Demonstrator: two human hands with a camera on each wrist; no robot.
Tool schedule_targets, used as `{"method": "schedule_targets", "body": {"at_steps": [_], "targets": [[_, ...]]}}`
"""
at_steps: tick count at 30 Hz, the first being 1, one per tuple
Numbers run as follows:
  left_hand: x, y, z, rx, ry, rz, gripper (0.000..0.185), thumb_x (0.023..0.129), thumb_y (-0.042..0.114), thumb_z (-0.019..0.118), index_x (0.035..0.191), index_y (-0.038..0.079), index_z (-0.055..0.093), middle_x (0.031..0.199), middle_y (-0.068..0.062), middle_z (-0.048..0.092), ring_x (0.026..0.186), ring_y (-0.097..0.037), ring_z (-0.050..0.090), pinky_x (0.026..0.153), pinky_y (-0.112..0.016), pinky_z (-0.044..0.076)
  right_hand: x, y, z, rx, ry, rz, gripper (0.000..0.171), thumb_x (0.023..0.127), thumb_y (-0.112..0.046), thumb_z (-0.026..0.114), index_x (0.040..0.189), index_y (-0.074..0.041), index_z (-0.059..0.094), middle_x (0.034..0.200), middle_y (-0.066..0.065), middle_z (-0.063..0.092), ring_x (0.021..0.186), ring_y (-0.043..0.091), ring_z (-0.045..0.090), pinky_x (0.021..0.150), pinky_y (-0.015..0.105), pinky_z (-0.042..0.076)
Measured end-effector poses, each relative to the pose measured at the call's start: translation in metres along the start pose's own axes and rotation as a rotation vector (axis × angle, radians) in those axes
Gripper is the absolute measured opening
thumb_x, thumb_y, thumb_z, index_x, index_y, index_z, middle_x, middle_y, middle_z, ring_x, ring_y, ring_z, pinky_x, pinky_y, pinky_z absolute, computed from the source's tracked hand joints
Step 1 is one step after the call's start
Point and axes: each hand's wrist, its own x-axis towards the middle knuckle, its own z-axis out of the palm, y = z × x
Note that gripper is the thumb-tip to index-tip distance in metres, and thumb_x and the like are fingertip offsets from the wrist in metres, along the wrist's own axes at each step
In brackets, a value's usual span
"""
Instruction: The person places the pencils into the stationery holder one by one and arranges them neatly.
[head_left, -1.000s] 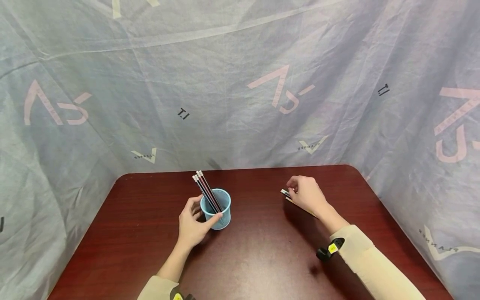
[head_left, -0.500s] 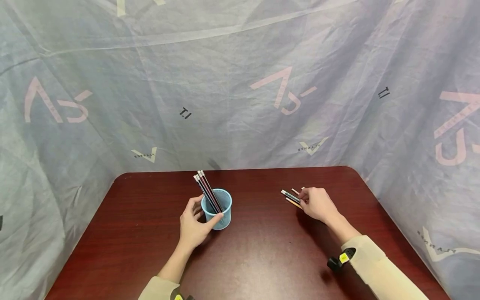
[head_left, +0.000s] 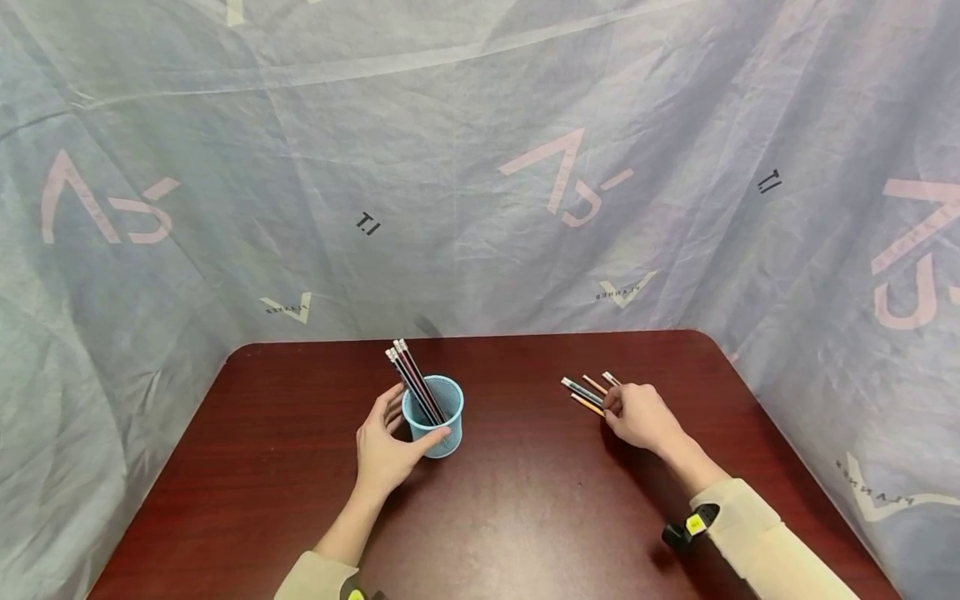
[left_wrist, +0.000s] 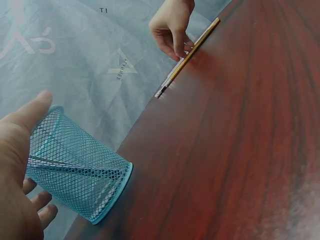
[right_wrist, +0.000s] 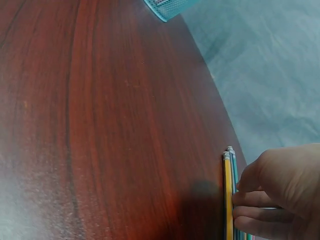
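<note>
Basically, L hand (head_left: 386, 454) grips blue mesh pencil cup (left_wrist: 85, 150), dark pencils (head_left: 414, 379) leaning inside; both unmoved vs. 1 s ago. R hand (head_left: 642, 417) slid right & nearer, bent fingers at loose pencils (right_wrist: 228, 195) on table (head_left: 510, 517), exposing more; can't tell if pinching. Grey printed curtain (head_left: 450, 167) behind.

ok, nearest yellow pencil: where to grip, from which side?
Probably pinch the yellow pencil across its shaft, just behind the pale-tipped end toward the mesh cup, from above on the person's side. It lies flat, that end is clear of the right hand, and other pencils flank only its far side.
</note>
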Motion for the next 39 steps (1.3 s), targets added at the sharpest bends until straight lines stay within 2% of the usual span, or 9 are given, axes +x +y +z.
{"method": "schedule_targets", "body": {"at_steps": [3,9,13,18,24,28,32,36,39], "targets": [[0.001,0.001,0.000,-0.019,-0.003,-0.016,0.090,0.067,0.021,0.104,0.145,0.008,0.061,0.134,-0.015,0.073,0.126,-0.030,0.071,0.107,-0.045,0.059,-0.001,0.001,0.003,-0.004,-0.002,-0.014,0.004,0.089,-0.009,0.078,0.091,-0.006,0.076,0.081,0.001,0.077,0.074,0.015,0.073,0.070,0.037,0.062],[0.002,-0.002,-0.002,-0.038,-0.024,-0.053,0.086,0.070,0.020,0.102,0.146,0.013,0.062,0.132,-0.014,0.074,0.125,-0.028,0.071,0.106,-0.046,0.059,-0.003,0.000,0.011,-0.046,0.028,-0.110,0.009,0.084,-0.007,0.083,0.085,-0.008,0.075,0.074,-0.002,0.076,0.068,0.010,0.072,0.065,0.033,0.061],[0.003,-0.002,-0.003,-0.051,-0.035,-0.049,0.085,0.072,0.019,0.101,0.147,0.013,0.061,0.132,-0.014,0.074,0.125,-0.028,0.071,0.106,-0.047,0.059,-0.002,-0.003,0.014,-0.069,0.062,-0.152,0.010,0.083,-0.005,0.084,0.082,-0.008,0.075,0.071,-0.003,0.076,0.066,0.010,0.072,0.064,0.033,0.061],[0.003,-0.002,-0.001,-0.067,-0.038,-0.038,0.085,0.073,0.017,0.101,0.148,0.011,0.061,0.131,-0.015,0.074,0.124,-0.029,0.072,0.106,-0.047,0.059,0.002,-0.009,0.012,-0.056,0.078,-0.161,0.007,0.083,-0.004,0.082,0.084,-0.008,0.076,0.072,-0.003,0.076,0.067,0.011,0.072,0.063,0.032,0.060],[0.002,-0.001,0.001,-0.072,-0.047,-0.031,0.086,0.075,0.017,0.099,0.151,0.012,0.059,0.133,-0.015,0.073,0.126,-0.029,0.070,0.108,-0.047,0.057,0.016,-0.027,-0.003,0.074,0.153,-0.122,0.012,0.089,-0.004,0.078,0.100,-0.002,0.079,0.080,0.004,0.079,0.071,0.016,0.074,0.065,0.033,0.060],[0.001,-0.002,0.002,-0.067,-0.054,-0.036,0.088,0.075,0.018,0.099,0.153,0.013,0.058,0.135,-0.014,0.072,0.128,-0.028,0.069,0.109,-0.047,0.057,0.028,-0.045,-0.017,0.157,0.158,-0.053,0.011,0.094,-0.010,0.077,0.104,-0.007,0.081,0.085,0.002,0.081,0.072,0.013,0.074,0.066,0.031,0.058],[0.001,-0.003,0.001,-0.069,-0.054,-0.041,0.088,0.076,0.018,0.099,0.154,0.016,0.057,0.136,-0.014,0.072,0.129,-0.028,0.069,0.110,-0.048,0.056,0.040,-0.067,-0.031,0.225,0.176,-0.023,0.011,0.096,-0.015,0.077,0.105,-0.013,0.082,0.088,0.001,0.082,0.075,0.013,0.076,0.070,0.031,0.057],[0.002,-0.003,0.002,-0.081,-0.056,-0.039,0.085,0.077,0.018,0.098,0.152,0.017,0.058,0.135,-0.014,0.072,0.128,-0.028,0.069,0.110,-0.048,0.056,0.046,-0.090,-0.040,0.297,0.268,-0.048,0.012,0.097,-0.015,0.076,0.108,-0.012,0.081,0.089,0.003,0.081,0.076,0.016,0.078,0.069,0.029,0.060],[0.002,-0.004,0.002,-0.081,-0.056,-0.035,0.083,0.077,0.018,0.098,0.150,0.016,0.059,0.133,-0.013,0.073,0.127,-0.028,0.070,0.110,-0.048,0.056,0.049,-0.107,-0.041,0.370,0.376,-0.092,0.014,0.097,-0.010,0.076,0.109,-0.008,0.081,0.091,0.007,0.080,0.077,0.019,0.078,0.067,0.021,0.061]]}}
